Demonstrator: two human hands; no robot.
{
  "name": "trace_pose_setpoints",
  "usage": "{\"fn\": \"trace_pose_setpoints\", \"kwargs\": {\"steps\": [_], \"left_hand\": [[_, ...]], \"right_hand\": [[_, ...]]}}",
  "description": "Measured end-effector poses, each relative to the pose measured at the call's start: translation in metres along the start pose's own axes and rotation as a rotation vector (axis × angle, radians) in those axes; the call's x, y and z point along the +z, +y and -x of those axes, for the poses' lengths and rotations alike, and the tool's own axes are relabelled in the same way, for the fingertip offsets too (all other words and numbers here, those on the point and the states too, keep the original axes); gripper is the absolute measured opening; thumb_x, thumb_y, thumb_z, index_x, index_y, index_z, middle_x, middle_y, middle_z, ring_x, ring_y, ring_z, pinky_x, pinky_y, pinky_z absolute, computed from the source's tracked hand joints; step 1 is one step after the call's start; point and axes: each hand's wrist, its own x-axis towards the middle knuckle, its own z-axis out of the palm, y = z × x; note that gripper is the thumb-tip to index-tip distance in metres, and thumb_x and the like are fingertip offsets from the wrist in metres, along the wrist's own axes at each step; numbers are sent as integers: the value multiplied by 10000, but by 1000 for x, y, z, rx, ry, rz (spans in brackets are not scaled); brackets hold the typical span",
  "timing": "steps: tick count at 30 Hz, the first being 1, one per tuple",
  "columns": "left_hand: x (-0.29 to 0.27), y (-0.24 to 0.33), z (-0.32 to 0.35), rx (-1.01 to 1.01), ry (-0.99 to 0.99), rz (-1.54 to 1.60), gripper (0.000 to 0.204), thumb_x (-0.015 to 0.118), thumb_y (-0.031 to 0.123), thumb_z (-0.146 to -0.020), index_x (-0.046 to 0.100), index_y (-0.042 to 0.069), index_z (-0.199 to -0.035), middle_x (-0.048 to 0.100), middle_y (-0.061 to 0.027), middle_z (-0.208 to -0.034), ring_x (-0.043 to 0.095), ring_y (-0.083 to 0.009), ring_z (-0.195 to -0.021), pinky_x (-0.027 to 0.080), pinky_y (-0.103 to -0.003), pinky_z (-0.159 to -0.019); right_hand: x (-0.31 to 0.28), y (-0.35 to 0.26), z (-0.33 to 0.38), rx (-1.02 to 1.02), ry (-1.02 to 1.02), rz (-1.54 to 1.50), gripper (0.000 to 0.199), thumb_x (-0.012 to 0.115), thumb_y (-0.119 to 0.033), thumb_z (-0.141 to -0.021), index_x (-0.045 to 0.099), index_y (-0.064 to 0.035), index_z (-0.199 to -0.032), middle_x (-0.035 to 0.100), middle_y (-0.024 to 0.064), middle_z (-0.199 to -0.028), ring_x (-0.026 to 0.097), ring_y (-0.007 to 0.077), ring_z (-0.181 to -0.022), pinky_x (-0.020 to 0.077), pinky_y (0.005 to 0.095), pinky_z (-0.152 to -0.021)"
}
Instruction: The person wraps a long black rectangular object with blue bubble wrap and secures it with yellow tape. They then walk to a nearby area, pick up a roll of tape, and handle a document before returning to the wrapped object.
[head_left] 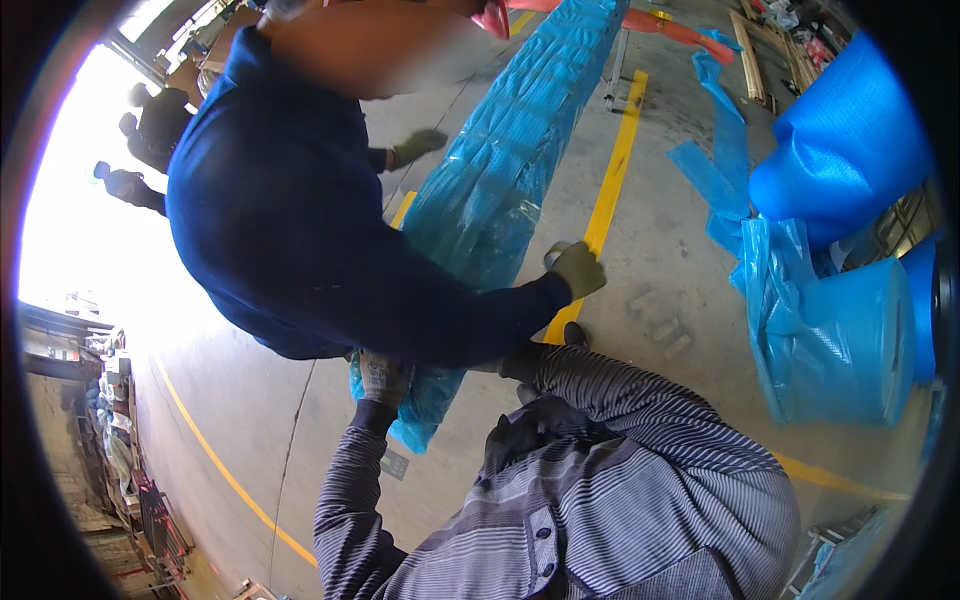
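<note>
A long bundle wrapped in blue plastic film point(480, 180) stretches away from me, its near end crumpled. My left hand point(386, 378), in a grey glove, is closed on the film at that end; its fingertips are partly covered by a co-worker's arm. My right hand point(488, 367) is almost wholly hidden behind the same dark blue sleeve, near the bundle's right side, and its fingers do not show. The co-worker leans across the bundle from the left. One green-gloved hand point(580, 271) of theirs holds what looks like a tape roll point(555, 254); their other gloved hand point(418, 146) is over the left side.
On the right stand large rolls of blue film point(850, 340) and blue foam sheet point(850, 140), with loose strips point(722, 150) trailing on the floor. A metal stand leg point(618, 75) shows beside the bundle's far part. Wooden strips point(750, 60) lie at the far right.
</note>
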Motion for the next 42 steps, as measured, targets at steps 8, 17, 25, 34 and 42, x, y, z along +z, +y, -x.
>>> {"fn": "trace_pose_setpoints", "kwargs": {"steps": [8,17,25,34,42], "left_hand": [[-47,29,-9,-96,-350,65,718,814,439,-763,598,153,-1385,466,-208,-1442,444,-475,-1314,356,-606,-1147],[-39,62,8,-90,-326,-107,1142,937,577,-560,462,76,-1470,382,-189,-1460,338,-436,-1394,278,-590,-1203],[-19,57,21,-100,-282,-154,979,905,515,-631,536,83,-1427,417,-223,-1416,355,-458,-1383,270,-606,-1204],[-29,63,23,-100,-234,-45,944,870,504,-706,510,100,-1479,457,-237,-1409,392,-460,-1344,309,-603,-1172],[-34,66,23,-168,-227,31,1019,862,497,-694,460,63,-1524,415,-234,-1485,346,-479,-1394,284,-600,-1202]], "right_hand": [[12,-25,10,236,-245,10,625,582,-476,-1014,481,-96,-1500,505,219,-1489,510,388,-1364,395,514,-1170],[20,-34,1,301,-251,-46,640,608,-439,-999,475,-59,-1496,529,246,-1446,520,427,-1336,384,558,-1160],[-4,-91,28,74,-257,-243,871,797,-359,-870,365,-14,-1544,360,271,-1558,350,453,-1471,280,576,-1235],[-86,-29,85,73,-280,-322,261,676,-162,-988,674,-60,-1228,669,161,-1283,574,338,-1307,439,460,-1136],[-163,78,70,430,35,-108,279,715,-184,-952,708,-37,-1189,725,177,-1162,703,355,-1093,556,400,-949]]}}
